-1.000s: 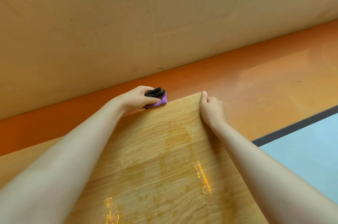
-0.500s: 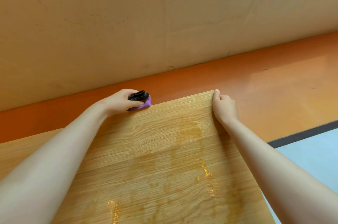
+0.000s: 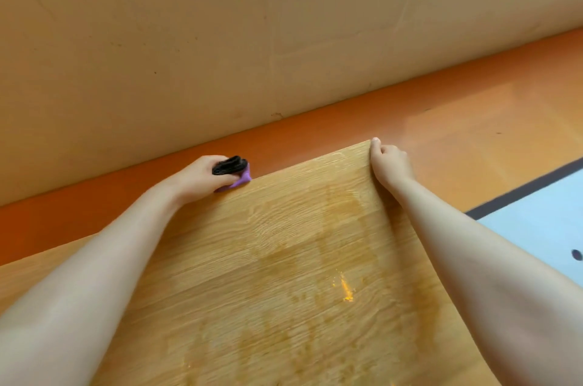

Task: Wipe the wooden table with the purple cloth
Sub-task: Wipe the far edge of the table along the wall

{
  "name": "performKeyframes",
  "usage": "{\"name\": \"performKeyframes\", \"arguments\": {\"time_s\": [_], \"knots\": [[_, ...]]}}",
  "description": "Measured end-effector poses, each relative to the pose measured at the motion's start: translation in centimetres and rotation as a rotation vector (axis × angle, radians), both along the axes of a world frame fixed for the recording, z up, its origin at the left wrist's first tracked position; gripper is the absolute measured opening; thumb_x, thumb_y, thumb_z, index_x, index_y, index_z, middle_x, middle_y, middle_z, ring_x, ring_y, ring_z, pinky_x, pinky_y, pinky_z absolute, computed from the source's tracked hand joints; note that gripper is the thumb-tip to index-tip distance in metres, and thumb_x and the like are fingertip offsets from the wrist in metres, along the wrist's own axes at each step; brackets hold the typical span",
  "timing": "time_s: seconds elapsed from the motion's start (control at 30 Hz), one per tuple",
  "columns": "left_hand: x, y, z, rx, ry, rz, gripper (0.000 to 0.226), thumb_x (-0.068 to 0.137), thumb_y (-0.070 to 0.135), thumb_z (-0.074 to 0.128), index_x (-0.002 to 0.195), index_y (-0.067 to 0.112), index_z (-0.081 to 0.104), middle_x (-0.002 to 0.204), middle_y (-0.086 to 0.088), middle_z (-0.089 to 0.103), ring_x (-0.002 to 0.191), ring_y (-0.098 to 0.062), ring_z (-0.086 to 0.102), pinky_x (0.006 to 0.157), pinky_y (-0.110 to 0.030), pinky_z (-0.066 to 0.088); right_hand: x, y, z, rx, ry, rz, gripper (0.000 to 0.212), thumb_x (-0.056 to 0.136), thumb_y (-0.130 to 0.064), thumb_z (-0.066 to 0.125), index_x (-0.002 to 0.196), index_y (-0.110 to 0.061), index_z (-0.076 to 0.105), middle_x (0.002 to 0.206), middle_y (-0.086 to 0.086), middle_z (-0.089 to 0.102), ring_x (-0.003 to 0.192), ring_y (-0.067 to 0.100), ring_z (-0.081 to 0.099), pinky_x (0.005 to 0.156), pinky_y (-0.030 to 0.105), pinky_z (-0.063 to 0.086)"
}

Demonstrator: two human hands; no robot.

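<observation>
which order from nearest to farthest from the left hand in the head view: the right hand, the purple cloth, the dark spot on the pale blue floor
1. purple cloth: gripped in the left hand at the far edge of the wooden table.
2. right hand: holding the table's far right corner.
3. dark spot: on the pale blue floor, far right.
</observation>
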State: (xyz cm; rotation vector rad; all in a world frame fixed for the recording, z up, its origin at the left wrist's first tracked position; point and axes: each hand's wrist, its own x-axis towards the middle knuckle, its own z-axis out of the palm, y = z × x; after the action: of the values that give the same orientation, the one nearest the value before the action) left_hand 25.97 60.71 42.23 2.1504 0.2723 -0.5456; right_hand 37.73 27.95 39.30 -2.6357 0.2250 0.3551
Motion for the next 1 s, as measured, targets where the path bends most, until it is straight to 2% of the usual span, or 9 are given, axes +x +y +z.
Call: {"name": "performKeyframes", "arguments": {"time_s": [0.1,0.2,0.3,0.4,0.47,0.57,0.7,0.87,1.0], "knots": [[-1.0,1.3,-0.1,0.014,-0.017,-0.011,0.004,0.091,0.021,0.060,0.090,0.019,0.064,0.080,0.001,0.060,0.073,-0.015,0.052,0.069,-0.030,0.037,-0.5,0.5,0.9,-0.085,-0.039,-0.060,0.052,0.096,-0.046,0.024,0.105,-0.012,0.063,0.112,0.019,0.062,0.106,0.038,0.055,0.085,0.040,0.042],[-1.0,1.3,-0.1,0.014,-0.036,-0.036,0.008,0.091,0.021,0.059,0.093,0.015,0.064,0.081,-0.001,0.060,0.072,-0.015,0.052,0.067,-0.030,0.037,-2.8,2.4,2.2,-0.074,-0.342,-0.070,0.034,0.097,-0.031,0.037,0.115,-0.011,0.058,0.120,0.013,0.057,0.115,0.031,0.046,0.088,0.039,0.039],[-0.9,1.3,0.2,-0.026,-0.051,-0.053,0.011,0.091,0.019,0.059,0.095,0.011,0.064,0.079,-0.001,0.059,0.071,-0.015,0.051,0.066,-0.029,0.037,-7.5,8.2,3.2,0.000,-0.523,0.202,0.029,0.095,-0.025,0.044,0.114,-0.010,0.060,0.118,0.007,0.060,0.115,0.024,0.046,0.095,0.035,0.035],[-1.7,2.2,0.1,-0.045,-0.044,-0.042,0.014,0.091,0.018,0.060,0.095,0.006,0.064,0.076,-0.001,0.056,0.070,-0.015,0.049,0.064,-0.028,0.036,-12.1,15.0,2.9,0.061,-0.426,0.493,0.026,0.095,-0.024,0.046,0.109,-0.009,0.062,0.114,0.005,0.062,0.114,0.022,0.048,0.096,0.034,0.036],[-3.0,3.7,-0.1,-0.051,-0.043,-0.020,0.016,0.090,0.019,0.061,0.096,0.005,0.063,0.076,-0.001,0.055,0.071,-0.017,0.048,0.065,-0.030,0.035,-13.9,18.5,2.0,0.042,-0.393,0.562,0.027,0.096,-0.025,0.043,0.109,-0.009,0.061,0.115,0.005,0.061,0.113,0.023,0.048,0.098,0.035,0.037],[-5.6,6.9,0.0,-0.036,-0.023,-0.011,0.019,0.091,0.021,0.060,0.099,0.004,0.062,0.079,-0.003,0.055,0.072,-0.017,0.048,0.066,-0.031,0.034,-14.7,21.0,0.6,-0.046,-0.321,0.538,0.032,0.098,-0.025,0.037,0.109,-0.007,0.060,0.115,0.009,0.061,0.113,0.027,0.048,0.105,0.038,0.032],[-8.2,10.6,0.6,-0.013,0.011,-0.017,0.020,0.092,0.022,0.059,0.099,0.003,0.061,0.079,-0.002,0.053,0.070,-0.014,0.047,0.064,-0.027,0.034,-15.1,21.7,-0.8,-0.108,-0.371,0.503,0.036,0.097,-0.024,0.034,0.096,-0.005,0.064,0.103,0.011,0.065,0.108,0.029,0.052,0.116,0.037,0.016],[-7.4,10.5,0.9,-0.066,0.024,-0.031,0.007,0.090,0.016,0.059,0.086,0.012,0.063,0.074,0.001,0.055,0.067,-0.014,0.048,0.063,-0.027,0.036,-14.6,22.0,-1.0,-0.126,-0.381,0.506,0.042,0.094,-0.026,0.029,0.091,-0.004,0.065,0.097,0.012,0.065,0.104,0.030,0.053,0.116,0.038,0.016],[-5.0,7.4,0.5,-0.063,-0.008,-0.041,0.017,0.090,0.018,0.060,0.095,0.002,0.063,0.075,-0.002,0.052,0.066,-0.013,0.045,0.059,-0.025,0.033,-14.4,22.1,-1.1,-0.106,-0.392,0.497,0.052,0.088,-0.031,0.019,0.087,-0.004,0.064,0.093,0.013,0.066,0.101,0.031,0.053,0.115,0.040,0.019]]}}
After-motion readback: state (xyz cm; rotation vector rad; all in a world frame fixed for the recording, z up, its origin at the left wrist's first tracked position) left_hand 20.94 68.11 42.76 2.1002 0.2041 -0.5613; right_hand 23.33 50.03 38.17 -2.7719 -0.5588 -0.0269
